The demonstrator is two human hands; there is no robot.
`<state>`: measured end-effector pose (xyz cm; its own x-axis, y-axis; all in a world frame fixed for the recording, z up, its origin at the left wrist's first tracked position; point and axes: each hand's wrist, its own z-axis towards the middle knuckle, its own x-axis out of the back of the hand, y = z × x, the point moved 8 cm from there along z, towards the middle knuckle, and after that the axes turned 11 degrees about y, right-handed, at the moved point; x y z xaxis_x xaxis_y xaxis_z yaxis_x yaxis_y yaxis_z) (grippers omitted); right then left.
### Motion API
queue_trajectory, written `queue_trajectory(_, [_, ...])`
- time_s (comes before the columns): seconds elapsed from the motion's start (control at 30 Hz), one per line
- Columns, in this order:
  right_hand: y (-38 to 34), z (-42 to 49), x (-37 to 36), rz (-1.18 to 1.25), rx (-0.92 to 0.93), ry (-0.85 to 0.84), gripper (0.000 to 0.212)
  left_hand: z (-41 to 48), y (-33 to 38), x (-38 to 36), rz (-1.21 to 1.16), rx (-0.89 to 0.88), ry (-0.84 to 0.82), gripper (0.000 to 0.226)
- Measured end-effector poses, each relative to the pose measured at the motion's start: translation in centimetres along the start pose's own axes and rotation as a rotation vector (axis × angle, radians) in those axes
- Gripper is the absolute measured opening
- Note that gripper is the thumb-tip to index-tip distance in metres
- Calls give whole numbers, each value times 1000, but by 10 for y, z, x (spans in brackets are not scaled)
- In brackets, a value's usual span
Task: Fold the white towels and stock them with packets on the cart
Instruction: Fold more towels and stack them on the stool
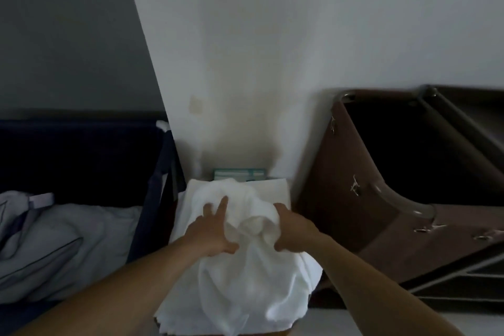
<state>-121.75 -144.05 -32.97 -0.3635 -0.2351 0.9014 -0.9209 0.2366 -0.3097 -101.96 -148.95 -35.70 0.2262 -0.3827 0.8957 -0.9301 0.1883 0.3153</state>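
Rumpled white towel (245, 281) lies bunched, left hand (214, 232) pressing it with fingers spread, right hand (293, 229) clutching a fold

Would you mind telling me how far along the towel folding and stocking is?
Done: a flat folded towel lies underneath, with a green packet behind it. In hand: the crumpled white towel, gripped by the right hand, with the left hand spread on it. Left: folding and stacking it.

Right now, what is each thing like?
white towel, crumpled, not folded yet.
left hand, fingers straight, pressing the white towel.
right hand, gripping the white towel.
folded towel, flat underneath.
teal packet, standing behind the towels.
brown bag, open.
blue bin, holding pale linen.
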Motion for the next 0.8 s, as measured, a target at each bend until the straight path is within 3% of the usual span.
queue_trajectory(0.1, [2, -6, 12, -73, 61, 46, 56, -2, 46, 23, 85, -266, 211, 127])
queue_trajectory(0.2, [-25, -12, 50, 53, 166, 150, 70, -11, 96, 50, 28, -491, 278, 103])
queue_trajectory(0.27, [-33, -19, 85, 114, 181, 294, 69, -10, 109, 88, -155, -470, 370, 67])
queue_trajectory(0.4, [-16, -33, 114, 71, 74, 395, 62, -12, 105, 160, -438, -392, 490, 39])
queue_trajectory(0.53, [0, -46, 139, 124, -23, 494, 15, -17, 78, 206, -784, -238, 571, 32])
queue_trajectory(0.63, [10, -56, 170, 220, -53, 603, 10, -9, 52, 207, -711, -195, 486, 23])
queue_trajectory(0.73, [-3, -67, 193, 249, 25, 682, 12, -2, 39, 168, -323, -153, 200, 20])
queue_trajectory(0.8, [-22, -67, 192, 255, 88, 651, 14, -11, 50, 143, -139, -241, 50, 49])
